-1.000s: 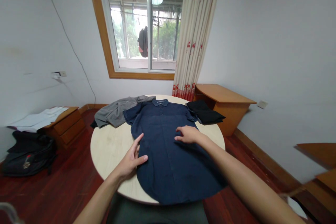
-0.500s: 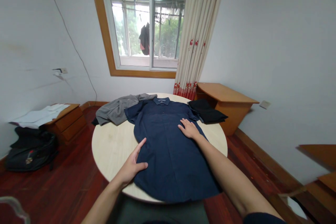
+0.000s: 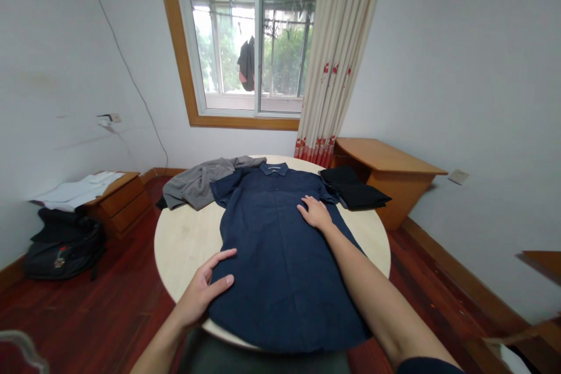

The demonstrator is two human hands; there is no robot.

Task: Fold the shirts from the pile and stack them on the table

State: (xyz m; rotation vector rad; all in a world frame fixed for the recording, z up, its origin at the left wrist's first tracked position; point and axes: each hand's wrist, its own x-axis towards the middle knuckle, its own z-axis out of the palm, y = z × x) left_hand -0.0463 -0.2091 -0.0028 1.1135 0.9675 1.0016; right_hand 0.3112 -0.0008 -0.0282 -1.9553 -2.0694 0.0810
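Note:
A dark navy short-sleeved shirt [image 3: 280,280] lies spread flat on a round pale table [image 3: 179,245], its collar at the far side and its hem over the near edge. At the shirt's left side edge is my left hand [image 3: 204,286], thumb and index finger apart on the cloth, the other fingers partly hidden. My right hand [image 3: 315,211] rests palm down on the upper right of the shirt, fingers loosely spread.
A crumpled grey garment [image 3: 199,181] lies at the table's far left, folded black clothing [image 3: 353,187] at the far right. Behind stand a wooden desk [image 3: 390,155] and a curtain [image 3: 335,70]. A small drawer cabinet [image 3: 127,204] and black bag [image 3: 63,245] are at left.
My left hand has moved left and slightly nearer, and the shirt's left edge has spread outward with it. My right hand stays on about the same spot of the shirt.

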